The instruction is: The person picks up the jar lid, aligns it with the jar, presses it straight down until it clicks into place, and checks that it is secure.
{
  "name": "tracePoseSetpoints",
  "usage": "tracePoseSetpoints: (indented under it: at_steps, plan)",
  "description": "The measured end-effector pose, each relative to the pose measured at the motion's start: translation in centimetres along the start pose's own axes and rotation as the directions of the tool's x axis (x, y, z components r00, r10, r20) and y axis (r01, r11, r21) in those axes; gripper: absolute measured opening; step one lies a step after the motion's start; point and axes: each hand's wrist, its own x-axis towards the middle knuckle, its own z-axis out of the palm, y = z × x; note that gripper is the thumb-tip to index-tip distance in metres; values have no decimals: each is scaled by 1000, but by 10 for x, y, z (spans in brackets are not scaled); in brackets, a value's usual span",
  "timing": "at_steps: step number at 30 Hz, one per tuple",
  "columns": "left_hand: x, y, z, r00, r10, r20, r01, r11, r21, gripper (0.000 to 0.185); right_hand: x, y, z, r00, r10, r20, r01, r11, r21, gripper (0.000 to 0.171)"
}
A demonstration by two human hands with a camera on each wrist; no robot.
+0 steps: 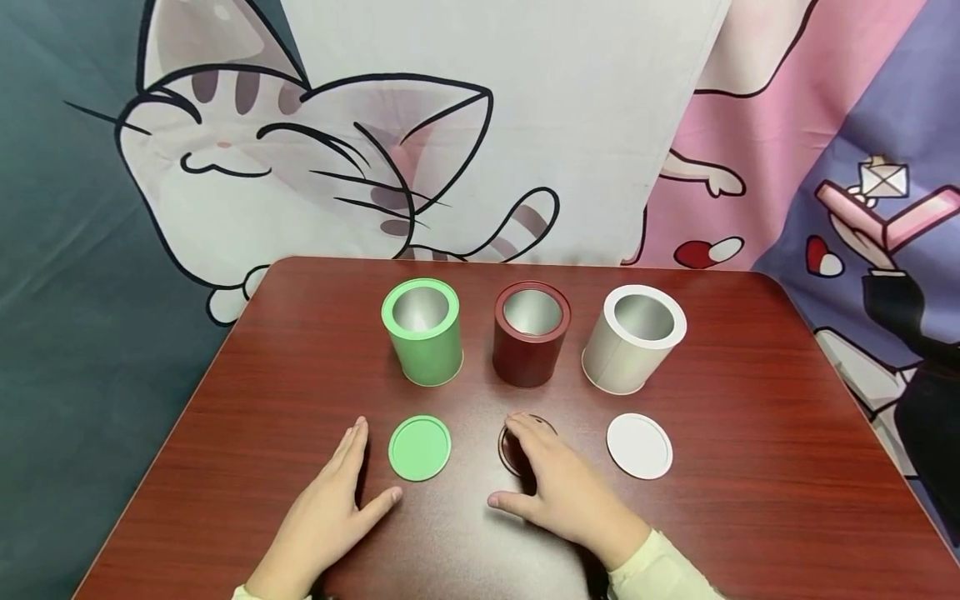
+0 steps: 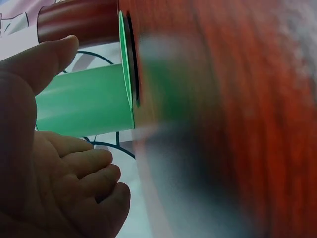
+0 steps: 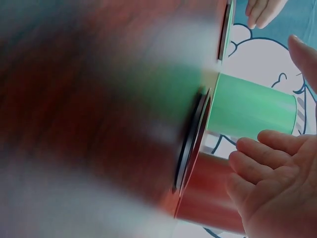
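Observation:
My left hand (image 1: 326, 508) is beside the green round lid (image 1: 420, 448), to its left, with straight fingers, thumb spread and nothing held. My right hand (image 1: 566, 496) hovers over the dark red lid (image 1: 510, 457) and hides much of it; its fingers look extended. In the right wrist view that lid (image 3: 194, 141) stands out in front of the fingertips, apart from the palm. Behind the lids stand three open-topped cans: green (image 1: 431, 354), dark red (image 1: 525, 358) and white (image 1: 618, 358). A white lid (image 1: 640, 446) lies right of my right hand.
The cans stand in a row near the far edge of the brown wooden table (image 1: 750, 433). Behind the table hangs a cloth (image 1: 585, 100) printed with a cartoon cat. A black object (image 1: 930, 425) is off the right edge.

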Motion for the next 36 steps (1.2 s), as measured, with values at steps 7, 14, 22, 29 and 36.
tracePoseSetpoints:
  at_steps: [7, 14, 22, 29, 36]
  plan:
    - [3, -3, 5, 1000, 5, 13, -5, 1000, 4, 94, 4, -1, 4, 1000, -18, -25, 17, 1000, -15, 92]
    - [4, -6, 7, 1000, 4, 17, -4, 1000, 1, 94, 7, -5, 9, 1000, -9, -1, 9, 1000, -24, 91]
    - [6, -8, 8, 999, 6, 45, -6, 1000, 6, 93, 10, -8, 13, 1000, -23, 18, 24, 999, -30, 89]
    - [7, -8, 9, 998, 9, 57, -10, 1000, 6, 95, 13, -8, 15, 999, -34, 34, 34, 999, -25, 88]
    - [11, -6, 8, 996, 13, 90, -14, 1000, 7, 98, 16, -10, 17, 998, -53, 33, 54, 998, -37, 81]
